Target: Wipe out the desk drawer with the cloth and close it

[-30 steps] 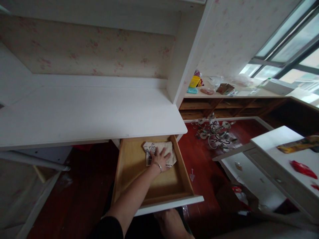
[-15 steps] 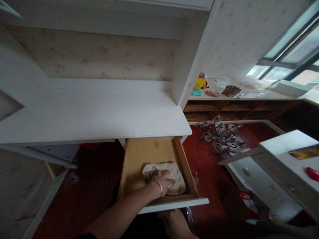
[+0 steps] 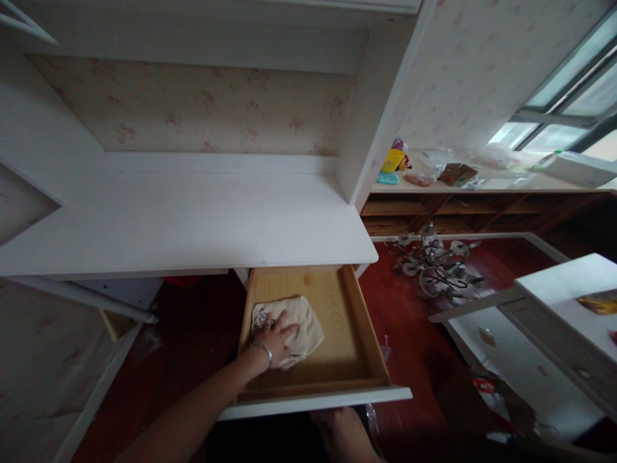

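Note:
My left hand (image 3: 274, 335), with a silver bracelet on the wrist, lies flat on a beige cloth (image 3: 308, 328), fingers spread. The folded cloth has a dark pattern at its left end and rests on the bottom of a pulled-out wooden drawer (image 3: 340, 321), by its left side. Just below the white drawer front (image 3: 318, 403) is my right hand (image 3: 340, 424), close against its lower edge. Its fingers are mostly hidden, so I cannot tell what they grip.
Above the drawer is a white desktop (image 3: 216, 218) with a hutch. A metal chandelier (image 3: 436, 263) lies on the red floor (image 3: 380, 289) to the right. Beyond it, a low shelf unit (image 3: 457, 209) carries bags and boxes. A white cabinet (image 3: 554, 308) stands at the right.
My left hand and the cloth have moved left across the drawer bottom, from the right front part to the left side. The right hand stays by the drawer front. The view has shifted slightly.

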### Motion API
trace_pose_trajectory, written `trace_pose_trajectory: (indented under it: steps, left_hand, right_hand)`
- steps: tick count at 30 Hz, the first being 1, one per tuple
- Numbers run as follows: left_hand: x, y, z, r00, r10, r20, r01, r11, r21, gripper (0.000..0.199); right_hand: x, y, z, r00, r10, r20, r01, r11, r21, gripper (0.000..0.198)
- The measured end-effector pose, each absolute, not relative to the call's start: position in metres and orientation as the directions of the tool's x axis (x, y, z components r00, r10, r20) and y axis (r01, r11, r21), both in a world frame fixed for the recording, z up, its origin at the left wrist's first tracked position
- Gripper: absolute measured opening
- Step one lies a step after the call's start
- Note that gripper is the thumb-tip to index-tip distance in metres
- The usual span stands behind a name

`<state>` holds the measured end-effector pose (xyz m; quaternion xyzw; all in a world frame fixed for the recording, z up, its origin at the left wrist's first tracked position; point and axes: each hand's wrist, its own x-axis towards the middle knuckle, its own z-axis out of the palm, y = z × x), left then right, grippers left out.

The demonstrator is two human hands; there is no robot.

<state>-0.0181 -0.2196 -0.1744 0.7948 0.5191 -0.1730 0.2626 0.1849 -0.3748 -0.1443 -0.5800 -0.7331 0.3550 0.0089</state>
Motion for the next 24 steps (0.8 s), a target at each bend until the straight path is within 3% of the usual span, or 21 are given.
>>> trace_pose_trajectory:
  steps: [3,13,18,24]
  left_hand:
    - [-0.019,-0.189,-0.179,0.330,0.800,-0.501,0.942,-0.247,0.227,0.066]
    - [0.018,-0.124,-0.180,0.289,0.834,-0.470,0.945,-0.171,0.277,0.060]
    - [0.053,-0.119,-0.177,0.337,0.820,-0.463,0.930,-0.212,0.301,0.061]
    - [0.107,-0.116,-0.178,0.450,0.773,-0.448,0.883,-0.310,0.352,0.062]
  right_hand:
    - [0.184,-0.375,-0.141,-0.319,0.853,-0.413,0.850,0.064,-0.523,0.030]
    - [0.185,-0.377,-0.169,-0.276,0.836,-0.473,0.881,0.024,-0.472,0.027]
    - [0.186,-0.373,-0.193,-0.245,0.760,-0.602,0.931,0.011,-0.365,0.029]
    - [0.193,-0.372,-0.183,-0.271,0.781,-0.563,0.898,-0.006,-0.441,0.026]
